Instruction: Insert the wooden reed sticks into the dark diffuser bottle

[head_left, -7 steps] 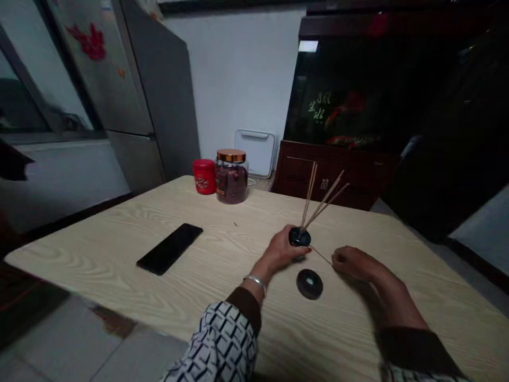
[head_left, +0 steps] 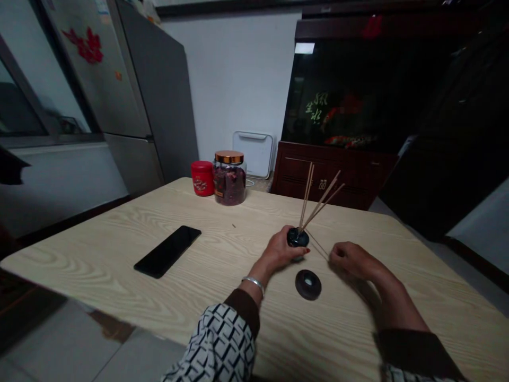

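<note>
My left hand (head_left: 279,249) is wrapped round a small, dark, shiny diffuser bottle (head_left: 298,237) on the table. Several thin, light-brown reed sticks (head_left: 321,200) rise from its top, fanned out and leaning mostly to the right. To the right of the bottle, my right hand (head_left: 350,259) is closed, pinching the near end of another reed stick (head_left: 318,245). That stick slants up and left, its far end close beside the bottle's top; I cannot tell whether they touch. A round, dark lid-like disc (head_left: 308,285) with a shiny centre lies just in front of the bottle.
On the wood-patterned table (head_left: 222,254) lies a black phone (head_left: 168,251), left of my arms. A red canister (head_left: 202,179) and a copper-lidded jar (head_left: 230,179) stand at the back edge. Behind are a fridge (head_left: 167,101) and a dark fish tank (head_left: 342,101).
The far end of the stick in my right hand has moved up slightly, towards the bottle's top. My left hand stays round the bottle. The whole view has shifted a little.
</note>
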A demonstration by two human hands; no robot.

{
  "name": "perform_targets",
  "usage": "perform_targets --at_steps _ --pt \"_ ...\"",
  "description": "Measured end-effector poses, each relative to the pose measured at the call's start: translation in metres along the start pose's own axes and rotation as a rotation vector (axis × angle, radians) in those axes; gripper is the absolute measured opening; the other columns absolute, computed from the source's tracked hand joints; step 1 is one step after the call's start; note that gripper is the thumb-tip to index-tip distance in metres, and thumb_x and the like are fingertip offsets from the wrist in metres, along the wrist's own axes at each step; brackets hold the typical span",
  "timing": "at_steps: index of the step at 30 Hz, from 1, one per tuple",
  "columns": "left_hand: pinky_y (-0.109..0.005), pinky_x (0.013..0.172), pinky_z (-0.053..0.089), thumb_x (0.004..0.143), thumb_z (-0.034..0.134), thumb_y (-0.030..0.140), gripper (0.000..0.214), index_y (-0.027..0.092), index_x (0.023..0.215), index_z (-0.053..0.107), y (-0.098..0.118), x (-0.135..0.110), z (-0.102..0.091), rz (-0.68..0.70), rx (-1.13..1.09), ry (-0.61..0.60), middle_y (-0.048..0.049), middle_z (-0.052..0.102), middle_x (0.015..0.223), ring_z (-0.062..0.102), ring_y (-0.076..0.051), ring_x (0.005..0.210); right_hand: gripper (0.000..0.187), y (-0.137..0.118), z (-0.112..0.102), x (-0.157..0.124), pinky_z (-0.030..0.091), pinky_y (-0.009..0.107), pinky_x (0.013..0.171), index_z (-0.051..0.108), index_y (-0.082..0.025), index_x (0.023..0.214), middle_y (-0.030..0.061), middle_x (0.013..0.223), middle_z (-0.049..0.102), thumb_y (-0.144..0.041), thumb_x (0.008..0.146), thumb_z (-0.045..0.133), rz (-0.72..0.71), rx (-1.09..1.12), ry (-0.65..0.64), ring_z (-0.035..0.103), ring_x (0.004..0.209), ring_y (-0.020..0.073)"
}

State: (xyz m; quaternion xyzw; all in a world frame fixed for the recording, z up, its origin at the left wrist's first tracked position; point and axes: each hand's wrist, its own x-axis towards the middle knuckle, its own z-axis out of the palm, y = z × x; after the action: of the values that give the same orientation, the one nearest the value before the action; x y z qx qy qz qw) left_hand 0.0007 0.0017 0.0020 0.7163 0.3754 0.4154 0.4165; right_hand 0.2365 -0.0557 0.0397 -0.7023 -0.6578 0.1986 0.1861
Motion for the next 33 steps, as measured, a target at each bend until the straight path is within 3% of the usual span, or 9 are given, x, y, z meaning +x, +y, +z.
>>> perform_targets --at_steps 3,8,12,17,23,28,33 --pt "-0.035 0.081 0.051 0.063 0.085 0.039 0.065 0.016 0.119 0.060 0.003 0.000 -0.001 -0.011 0.013 0.000 -0.0072 0.068 0.099 0.063 -0.023 0.090 0.022 -0.002 -0.007 0.000 0.040 0.025 0.050 0.062 -0.017 0.067 0.0027 0.059 0.064 -0.038 0.070 0.069 -0.030 0.414 0.075 0.055 0.050 0.0135" --pt "-0.035 0.083 0.050 0.063 0.085 0.039 0.067 0.016 0.120 0.059 0.004 0.000 -0.001 -0.018 0.003 -0.003 -0.0076 0.068 0.100 0.063 -0.023 0.092 0.038 -0.017 -0.022 -0.004 0.042 0.019 0.045 0.072 -0.017 0.093 0.0050 0.081 0.071 -0.032 0.060 0.085 -0.053 1.050 0.332 0.058 0.056 0.0094" --pt "-0.035 0.084 0.051 0.062 0.085 0.041 0.068 0.017 0.119 0.059 0.001 0.000 -0.001 -0.005 0.002 -0.002 -0.0070 0.067 0.099 0.062 -0.022 0.091 0.029 -0.043 -0.022 -0.008 0.047 0.014 0.050 0.073 -0.018 0.086 0.0046 0.088 0.072 -0.027 0.062 0.087 -0.183 1.298 0.462 0.065 0.069 0.0096" --pt "-0.036 0.085 0.050 0.062 0.085 0.042 0.069 0.017 0.121 0.059 -0.001 0.000 -0.001 0.014 0.003 -0.001 -0.0078 0.068 0.103 0.063 -0.023 0.094 0.023 -0.074 -0.011 -0.005 0.050 0.016 0.053 0.072 -0.018 0.085 0.0059 0.092 0.073 -0.027 0.069 0.084 -0.305 1.217 0.579 0.070 0.074 0.0126" --pt "-0.034 0.084 0.050 0.063 0.085 0.046 0.070 0.018 0.121 0.058 -0.003 0.001 0.000 0.008 0.010 -0.001 -0.0075 0.068 0.103 0.063 -0.023 0.094 0.018 -0.083 -0.002 0.002 0.052 0.021 0.054 0.069 -0.018 0.089 0.0048 0.090 0.073 -0.029 0.077 0.078 -0.379 1.007 0.702 0.071 0.073 0.0148" --pt "-0.034 0.082 0.050 0.063 0.084 0.046 0.070 0.018 0.122 0.058 -0.005 0.002 0.001 0.005 0.013 -0.005 -0.0074 0.067 0.102 0.062 -0.022 0.093 0.021 -0.089 0.002 0.005 0.050 0.024 0.051 0.067 -0.018 0.089 0.0049 0.090 0.071 -0.034 0.078 0.076 -0.394 0.882 0.661 0.068 0.068 0.0156" --pt "-0.036 0.084 0.050 0.063 0.084 0.044 0.070 0.017 0.122 0.058 -0.004 0.002 0.000 -0.003 0.012 0.000 -0.0083 0.066 0.102 0.062 -0.023 0.093 0.023 -0.088 0.012 0.012 0.043 0.025 0.051 0.068 -0.018 0.090 0.0011 0.074 0.065 -0.039 0.080 0.072 -0.340 0.738 0.577 0.059 0.059 0.0131"
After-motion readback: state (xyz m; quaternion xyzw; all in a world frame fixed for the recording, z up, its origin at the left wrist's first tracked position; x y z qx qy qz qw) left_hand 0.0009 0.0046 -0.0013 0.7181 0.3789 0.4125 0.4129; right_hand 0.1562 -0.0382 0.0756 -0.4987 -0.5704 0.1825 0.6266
